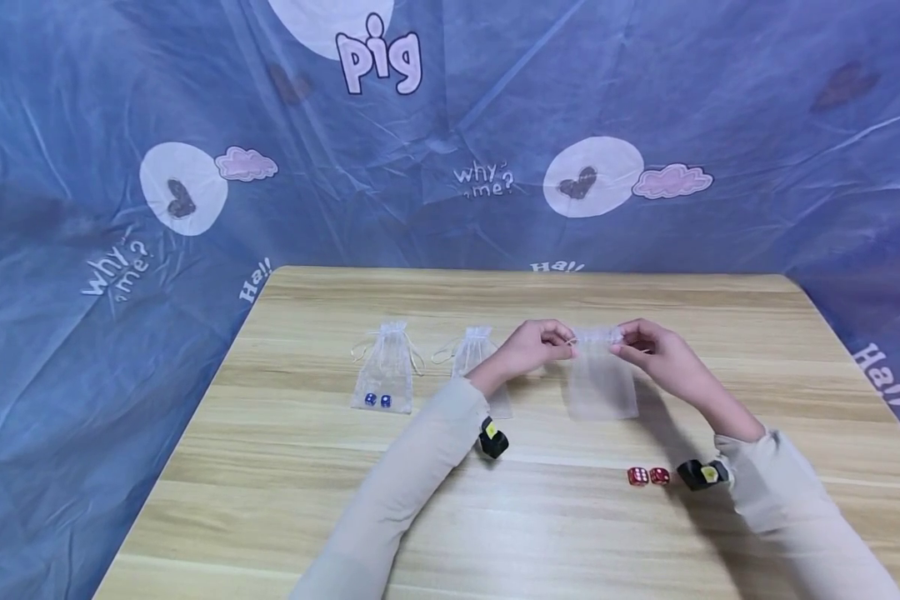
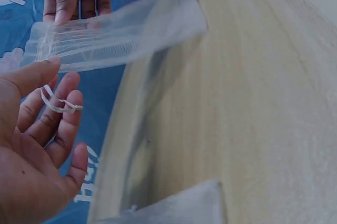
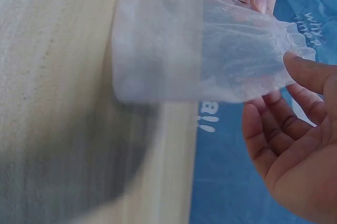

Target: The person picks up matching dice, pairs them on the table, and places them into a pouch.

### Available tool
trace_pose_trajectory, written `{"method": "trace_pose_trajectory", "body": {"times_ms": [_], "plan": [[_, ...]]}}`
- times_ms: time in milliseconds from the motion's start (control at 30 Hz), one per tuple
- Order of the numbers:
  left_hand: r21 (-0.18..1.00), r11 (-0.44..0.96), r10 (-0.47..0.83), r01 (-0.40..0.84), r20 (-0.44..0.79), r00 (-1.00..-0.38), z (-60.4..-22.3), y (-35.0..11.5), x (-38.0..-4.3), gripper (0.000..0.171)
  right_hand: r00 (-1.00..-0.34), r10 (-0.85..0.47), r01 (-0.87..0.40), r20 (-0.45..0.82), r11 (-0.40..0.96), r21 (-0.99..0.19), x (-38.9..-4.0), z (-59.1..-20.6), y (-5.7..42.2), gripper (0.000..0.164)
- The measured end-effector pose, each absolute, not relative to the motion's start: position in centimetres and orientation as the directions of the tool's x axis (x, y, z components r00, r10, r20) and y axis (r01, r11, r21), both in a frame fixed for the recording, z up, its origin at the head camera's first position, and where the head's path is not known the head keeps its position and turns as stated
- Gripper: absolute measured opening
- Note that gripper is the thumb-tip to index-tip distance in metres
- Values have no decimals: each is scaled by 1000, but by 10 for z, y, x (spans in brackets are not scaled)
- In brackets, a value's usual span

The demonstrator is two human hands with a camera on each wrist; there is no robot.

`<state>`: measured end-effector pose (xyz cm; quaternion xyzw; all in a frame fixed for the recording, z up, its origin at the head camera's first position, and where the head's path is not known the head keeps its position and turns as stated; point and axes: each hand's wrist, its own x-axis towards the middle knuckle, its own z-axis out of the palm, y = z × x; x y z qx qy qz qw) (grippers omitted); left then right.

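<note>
Both hands hold up a white sheer drawstring bag [image 1: 602, 379] by its gathered top, its body hanging down. At the bag's left edge my left hand [image 1: 531, 346] pinches the top between thumb and fingers, and a white cord loop [image 2: 58, 103] lies across those fingers. My right hand [image 1: 658, 354] pinches the opposite edge, thumb on top, as the right wrist view shows. No contents show inside this bag. On the table nearer to me, a pair of red dice [image 1: 637, 477] sits just left of the black wrist camera on my right arm.
A sheer bag [image 1: 390, 358] with two blue dice [image 1: 371, 400] in its bottom lies on the left of the wooden table [image 1: 270, 500]. Beside it is another sheer bag [image 1: 477, 337], partly covered by my left forearm. A blue printed cloth [image 1: 420, 208] hangs behind the table.
</note>
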<state>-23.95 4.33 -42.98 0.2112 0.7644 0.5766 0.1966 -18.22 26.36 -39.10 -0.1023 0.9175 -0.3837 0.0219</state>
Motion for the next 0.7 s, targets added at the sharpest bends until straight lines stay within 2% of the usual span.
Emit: {"method": "trace_pose_trajectory", "body": {"times_ms": [167, 433, 700], "plan": [[955, 252, 559, 159, -9, -829, -419, 39, -235, 15, -971, -217, -226, 102, 688, -689, -173, -385, 266, 24], [929, 251, 613, 271, 64, -788, -412, 37, -226, 20, -955, -214, -297, 207, 701, -649, -160, -383, 267, 15], [896, 284, 668, 342, 71, -741, -407, 35, -215, 24, -925, -247, -378, 288, 677, -632, -150, -385, 267, 16]]}}
